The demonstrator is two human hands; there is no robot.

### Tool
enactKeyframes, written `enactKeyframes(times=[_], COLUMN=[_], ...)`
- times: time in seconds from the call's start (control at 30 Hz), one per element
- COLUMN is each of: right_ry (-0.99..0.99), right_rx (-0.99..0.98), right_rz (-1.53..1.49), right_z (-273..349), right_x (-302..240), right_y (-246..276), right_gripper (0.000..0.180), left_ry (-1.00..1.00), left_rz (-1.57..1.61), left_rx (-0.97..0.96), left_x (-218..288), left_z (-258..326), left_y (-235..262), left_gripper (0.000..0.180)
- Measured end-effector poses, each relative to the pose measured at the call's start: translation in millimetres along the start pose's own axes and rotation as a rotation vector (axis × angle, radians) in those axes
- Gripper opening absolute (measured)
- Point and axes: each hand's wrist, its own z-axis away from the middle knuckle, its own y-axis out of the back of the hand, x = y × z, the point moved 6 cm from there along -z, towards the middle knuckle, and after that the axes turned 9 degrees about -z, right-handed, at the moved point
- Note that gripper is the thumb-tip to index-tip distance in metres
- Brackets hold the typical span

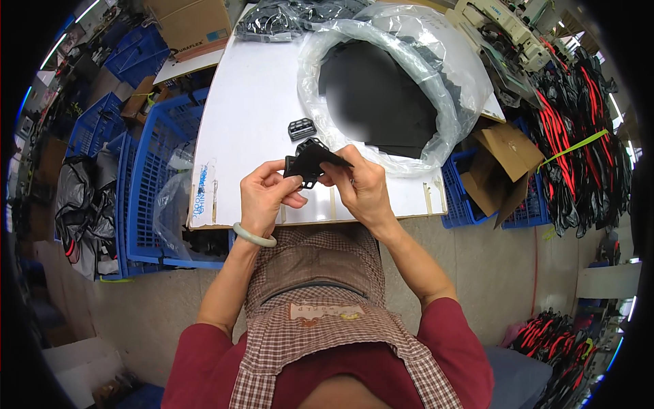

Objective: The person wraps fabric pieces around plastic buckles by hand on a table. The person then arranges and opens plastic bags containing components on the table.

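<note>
Near the front edge of the white table, my two hands meet over a small dark piece. My left hand (pixel 268 195), with a pale bangle at the wrist, pinches a black slotted plastic part (pixel 308 183) between thumb and fingers. My right hand (pixel 364 189) is closed on a thin black flap (pixel 334 160) that lies across this part; whether the two are joined I cannot tell. A similar black slotted plastic part (pixel 301 129) rests on the table just beyond my hands. Behind it, a clear plastic bag (pixel 310 75) with a rolled-down rim holds flat black pieces (pixel 381 95).
Blue crates (pixel 141 204) stand left of the white table (pixel 238 102). To the right, an open cardboard box (pixel 507 153) sits by another blue crate, near hanging black-and-red goods (pixel 572 136). A sewing machine (pixel 501 20) is at the far right, bagged black material (pixel 272 24) at the back.
</note>
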Motion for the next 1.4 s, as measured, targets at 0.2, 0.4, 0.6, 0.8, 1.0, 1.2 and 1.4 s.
enactKeyframes(times=[0.2, 0.4, 0.6, 0.8, 1.0, 1.2, 1.4], right_ry=[0.007, -0.088, -0.368, -0.689, -0.564, -0.444, -0.263], right_rx=[0.031, 0.0, 0.134, 0.096, 0.368, 0.258, 0.079], right_rz=[-0.107, -0.226, -0.654, -0.797, -0.859, -0.578, -0.341], right_z=[3, 3, 12, 17, 18, 21, 6], right_x=[7, 19, 24, 35, 29, 32, 22], right_y=[1, 1, 2, -10, -8, -7, 4], right_gripper=[0.008, 0.003, 0.018, 0.028, 0.03, 0.026, 0.027], left_ry=[0.006, -0.005, -0.065, -0.259, -0.498, -0.448, -0.346], left_rz=[0.004, 0.069, 0.042, -0.041, -0.182, -0.127, 0.021], left_rx=[-0.02, -0.087, -0.008, 0.025, 0.049, -0.125, -0.156], left_x=[3, 5, 9, 9, 17, 33, 29], left_z=[0, 2, 0, 3, 7, 16, 15], left_y=[-2, -11, -13, -10, -5, -26, -24], left_gripper=[0.027, 0.025, 0.02, 0.02, 0.023, 0.062, 0.061])
